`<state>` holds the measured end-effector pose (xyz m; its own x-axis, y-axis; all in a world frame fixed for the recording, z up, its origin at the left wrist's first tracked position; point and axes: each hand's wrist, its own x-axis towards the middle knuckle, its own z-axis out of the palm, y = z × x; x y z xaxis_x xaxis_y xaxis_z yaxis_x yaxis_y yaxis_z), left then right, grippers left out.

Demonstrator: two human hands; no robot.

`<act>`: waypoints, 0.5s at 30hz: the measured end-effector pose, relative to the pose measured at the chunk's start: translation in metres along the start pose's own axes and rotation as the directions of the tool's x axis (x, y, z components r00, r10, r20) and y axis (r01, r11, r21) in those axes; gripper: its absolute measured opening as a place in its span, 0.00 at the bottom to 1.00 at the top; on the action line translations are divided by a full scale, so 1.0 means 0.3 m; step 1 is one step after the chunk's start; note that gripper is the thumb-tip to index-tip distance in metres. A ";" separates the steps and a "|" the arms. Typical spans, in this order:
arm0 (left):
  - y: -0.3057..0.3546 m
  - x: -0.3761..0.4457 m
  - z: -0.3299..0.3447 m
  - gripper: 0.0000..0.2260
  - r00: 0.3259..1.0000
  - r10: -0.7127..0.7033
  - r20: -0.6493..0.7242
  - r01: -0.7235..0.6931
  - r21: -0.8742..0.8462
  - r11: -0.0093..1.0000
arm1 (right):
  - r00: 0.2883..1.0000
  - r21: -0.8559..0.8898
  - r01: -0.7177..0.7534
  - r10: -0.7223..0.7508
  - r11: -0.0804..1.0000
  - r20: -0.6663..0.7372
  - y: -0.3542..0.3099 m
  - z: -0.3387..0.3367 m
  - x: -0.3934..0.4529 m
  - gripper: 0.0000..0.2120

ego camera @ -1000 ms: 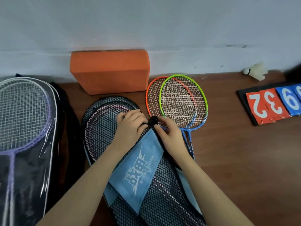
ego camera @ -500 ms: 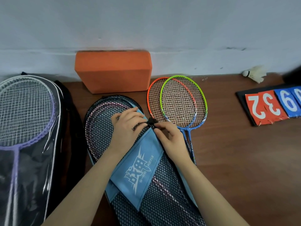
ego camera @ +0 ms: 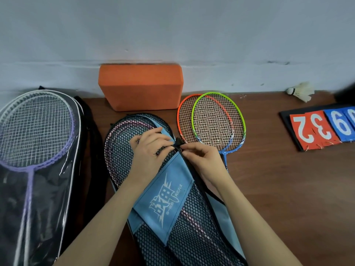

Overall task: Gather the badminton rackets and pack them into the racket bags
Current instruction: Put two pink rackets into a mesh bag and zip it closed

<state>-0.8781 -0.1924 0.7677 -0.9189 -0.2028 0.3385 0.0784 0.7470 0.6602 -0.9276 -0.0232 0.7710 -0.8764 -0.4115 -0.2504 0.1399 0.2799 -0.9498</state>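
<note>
Rackets with pink frames [ego camera: 123, 129] are already enclosed in the blue mesh bag [ego camera: 165, 200] at the near middle of the surface [ego camera: 288, 189], where its zipper pull [ego camera: 178, 143] is pinched by the right hand [ego camera: 201, 160] while the bag's edge is gripped by the left hand [ego camera: 151, 148], so this bag is judged nearly closed. Further left, a purple racket [ego camera: 34, 129] is seen packed in the clear-fronted bag [ego camera: 44, 189]. Beyond the hands, the orange racket [ego camera: 181, 120] and the green racket [ego camera: 218, 120] lie overlapped and unpacked, so one pair is left to be bagged.

Looks like a sports club's kit corner: a brown wooden tabletop [ego camera: 288, 189] against a plain pale wall [ego camera: 172, 31], flip scoreboard number cards [ego camera: 322, 126], a feather shuttlecock [ego camera: 300, 91], an orange foam block [ego camera: 141, 86], rackets and bags spread out.
</note>
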 end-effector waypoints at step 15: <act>0.030 -0.034 -0.069 0.03 0.999 0.011 -0.053 -0.008 0.055 0.998 | 0.985 -0.193 0.173 -0.172 0.966 0.021 -0.075 0.016 -0.047 0.07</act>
<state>-0.8601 -0.1967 0.7840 -0.8963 -0.2275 0.3807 0.0644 0.7825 0.6193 -0.9161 -0.0279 0.7950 -0.8775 -0.4716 -0.0872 -0.1055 0.3670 -0.9242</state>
